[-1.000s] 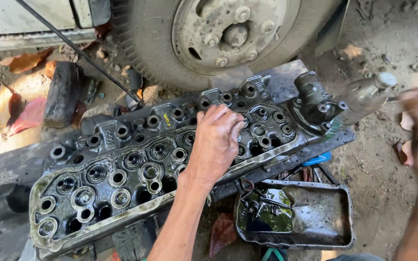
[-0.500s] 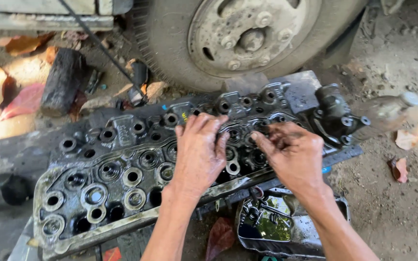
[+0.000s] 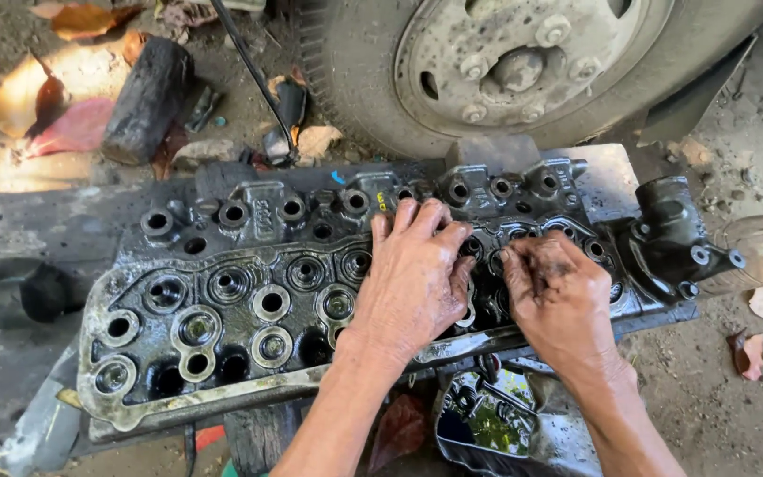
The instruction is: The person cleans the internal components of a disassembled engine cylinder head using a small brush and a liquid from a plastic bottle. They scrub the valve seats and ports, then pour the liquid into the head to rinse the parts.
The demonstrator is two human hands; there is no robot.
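Landmark: cylinder head (image 3: 311, 291), a long oily cast-iron block lying flat on a plank, across the frame.

Nearest me, below the head's right half, sat a dented metal tray (image 3: 523, 433) with dark oil and small parts in it. My forearms came up over it.

My left hand (image 3: 412, 278) lay palm down on the head's middle, fingers spread narrow and slightly curled, pressing on the valve pockets; couldn't tell if it held anything. My right hand (image 3: 558, 296) was just right of it, fingertips pinched together over one pocket, maybe on a small part, too hidden to say. Both were greasy.

Judged step: working a valve seat or spring pocket mid-head by fingers. Next move likely called for fine fingertip grip, as the surfaces looked slick.

Head's left half showed round bores with shiny steel rings, wet black film and rough casting edges. At its right end stood a bulky black housing (image 3: 673, 230).

Beyond the head were a truck wheel (image 3: 523, 62), muddy with lug nuts, a charred log (image 3: 147, 97) far left, and dry leaves on dirt.
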